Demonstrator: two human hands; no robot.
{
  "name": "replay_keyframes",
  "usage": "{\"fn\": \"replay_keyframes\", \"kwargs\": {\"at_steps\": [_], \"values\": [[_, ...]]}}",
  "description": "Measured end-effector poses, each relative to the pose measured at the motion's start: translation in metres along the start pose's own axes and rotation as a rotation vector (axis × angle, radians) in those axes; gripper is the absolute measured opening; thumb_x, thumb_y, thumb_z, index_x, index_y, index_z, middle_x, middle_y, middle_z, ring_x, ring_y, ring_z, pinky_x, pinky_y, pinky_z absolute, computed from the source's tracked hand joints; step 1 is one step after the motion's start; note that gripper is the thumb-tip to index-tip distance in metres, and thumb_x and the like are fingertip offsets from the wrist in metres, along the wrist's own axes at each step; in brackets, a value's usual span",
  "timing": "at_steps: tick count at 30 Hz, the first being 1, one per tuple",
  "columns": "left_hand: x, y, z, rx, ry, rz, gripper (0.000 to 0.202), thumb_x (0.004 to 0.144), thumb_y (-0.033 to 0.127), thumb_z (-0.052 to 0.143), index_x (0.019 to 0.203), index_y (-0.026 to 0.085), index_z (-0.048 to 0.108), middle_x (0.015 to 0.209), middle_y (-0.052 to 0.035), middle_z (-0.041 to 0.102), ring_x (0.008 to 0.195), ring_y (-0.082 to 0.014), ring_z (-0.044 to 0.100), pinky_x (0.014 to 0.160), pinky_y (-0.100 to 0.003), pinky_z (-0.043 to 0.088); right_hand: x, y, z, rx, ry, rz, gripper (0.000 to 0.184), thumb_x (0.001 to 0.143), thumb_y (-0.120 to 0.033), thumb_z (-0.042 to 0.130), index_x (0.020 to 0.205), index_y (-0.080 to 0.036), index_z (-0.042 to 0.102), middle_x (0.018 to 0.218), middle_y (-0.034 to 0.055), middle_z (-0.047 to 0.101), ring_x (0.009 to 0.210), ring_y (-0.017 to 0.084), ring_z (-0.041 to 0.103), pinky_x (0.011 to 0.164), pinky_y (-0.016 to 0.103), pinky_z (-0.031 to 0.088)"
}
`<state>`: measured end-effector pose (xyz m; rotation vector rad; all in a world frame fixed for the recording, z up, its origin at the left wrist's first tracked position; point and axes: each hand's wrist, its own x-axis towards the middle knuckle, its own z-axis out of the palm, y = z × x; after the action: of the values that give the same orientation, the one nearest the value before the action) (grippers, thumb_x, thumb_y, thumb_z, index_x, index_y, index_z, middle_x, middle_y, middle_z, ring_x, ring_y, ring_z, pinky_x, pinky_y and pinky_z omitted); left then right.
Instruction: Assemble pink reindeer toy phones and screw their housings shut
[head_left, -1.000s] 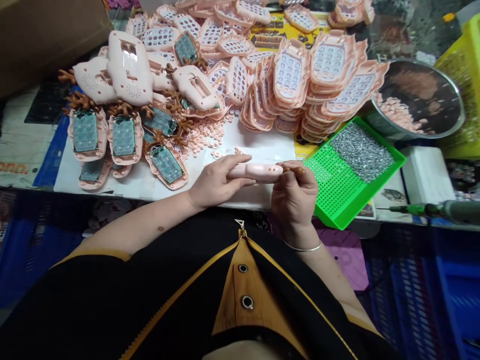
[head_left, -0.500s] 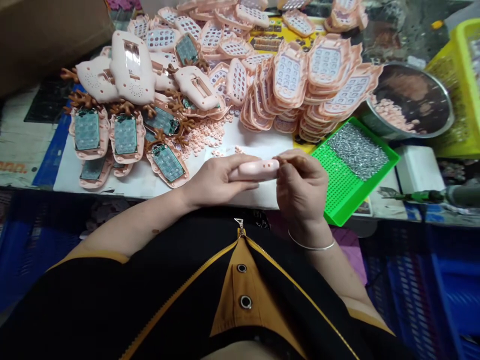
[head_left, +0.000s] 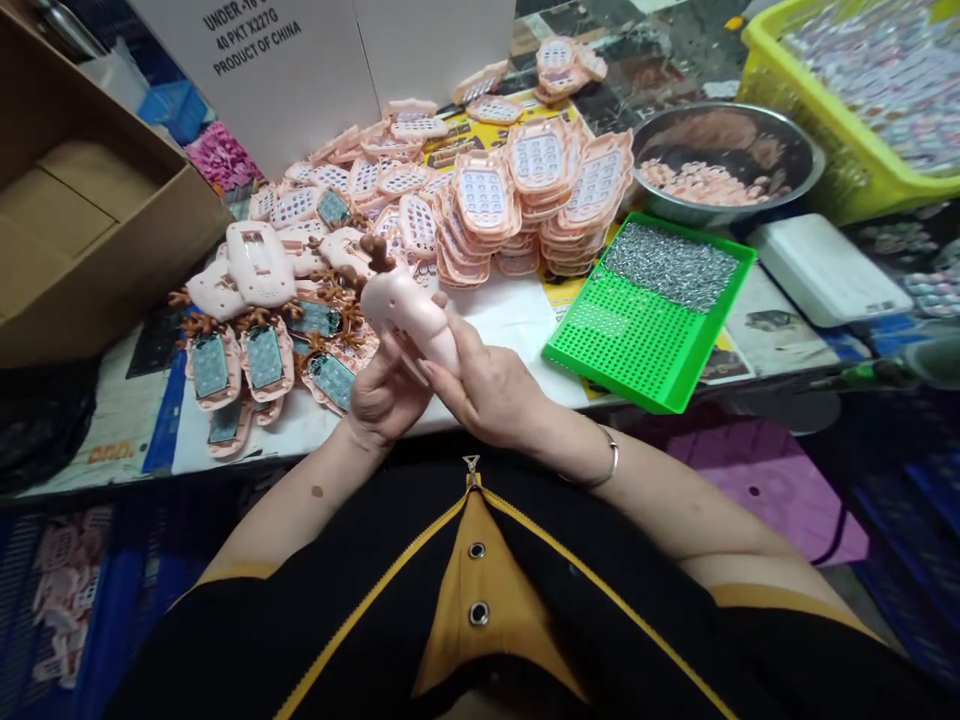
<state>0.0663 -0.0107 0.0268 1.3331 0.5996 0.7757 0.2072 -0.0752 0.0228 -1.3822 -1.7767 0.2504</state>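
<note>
A pink toy phone casing (head_left: 409, 310) with brown antlers is held between both hands, tilted, its smooth back up. My left hand (head_left: 390, 395) is closed around its lower left side, fingers partly hidden beneath. On its right end my right hand (head_left: 491, 385) grips with thumb and fingers. Left of the hands lie open casings with green circuit boards (head_left: 332, 380) and casings placed back up (head_left: 262, 265). Beyond the hands stand stacks of pink front shells (head_left: 486, 195) with white keypads.
A green tray (head_left: 622, 345) holds many small screws. Behind it are a steel bowl (head_left: 727, 205) of pink pieces and a yellow basket (head_left: 847, 165). A white box (head_left: 832, 270) lies at right. An open cardboard box (head_left: 97, 220) stands at left.
The casing has moved left and turned from edge-on to showing its back and antlers. My right hand has shifted from its tip to gripping its side. The camera view has swung right.
</note>
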Motion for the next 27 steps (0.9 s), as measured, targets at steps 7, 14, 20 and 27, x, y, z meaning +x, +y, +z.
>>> {"fn": "replay_keyframes", "kwargs": {"at_steps": [7, 14, 20, 27], "values": [[0.007, 0.0, -0.013, -0.025, 0.124, 0.058, 0.083, 0.088, 0.089, 0.024, 0.147, 0.036, 0.049, 0.159, -0.0001, 0.049, 0.145, -0.028, 0.048, 0.11, -0.045, 0.051, 0.0, 0.004, 0.003, 0.175, -0.01, -0.052, 0.08, 0.098, -0.066, 0.042, 0.159, -0.017, 0.022, 0.126, 0.0178, 0.073, 0.088, 0.027, 0.077, 0.069, 0.034, 0.061], [0.002, 0.008, 0.006, -0.499, 0.273, -0.056, 0.042, 0.089, 0.063, 0.063, 0.116, 0.032, 0.073, 0.137, 0.001, 0.068, 0.142, -0.0311, 0.052, 0.115, -0.047, 0.046, -0.003, 0.006, -0.001, 0.013, -0.112, -0.011, 0.061, 0.106, -0.049, 0.031, 0.154, -0.013, 0.035, 0.124, 0.017, 0.073, 0.088, 0.024, 0.075, 0.073, 0.034, 0.059], [-0.004, 0.005, 0.001, -0.427, 0.062, -0.173, 0.061, 0.063, 0.063, 0.085, 0.116, 0.036, 0.074, 0.14, 0.0009, 0.065, 0.146, -0.0322, 0.047, 0.113, -0.047, 0.049, 0.007, 0.009, -0.019, -0.072, 0.118, -0.195, 0.056, 0.102, -0.058, 0.04, 0.124, -0.016, 0.069, 0.098, 0.011, 0.075, 0.088, 0.021, 0.07, 0.076, 0.032, 0.057], [-0.004, 0.01, 0.014, -0.403, 0.038, -0.163, 0.047, 0.063, 0.049, 0.089, 0.104, 0.03, 0.075, 0.14, -0.0009, 0.064, 0.137, -0.0324, 0.056, 0.109, -0.044, 0.05, 0.0, 0.005, -0.018, -0.007, 0.266, -0.218, 0.035, 0.1, -0.041, 0.054, 0.111, -0.013, 0.073, 0.082, 0.0093, 0.073, 0.071, 0.019, 0.066, 0.065, 0.032, 0.052]]}}
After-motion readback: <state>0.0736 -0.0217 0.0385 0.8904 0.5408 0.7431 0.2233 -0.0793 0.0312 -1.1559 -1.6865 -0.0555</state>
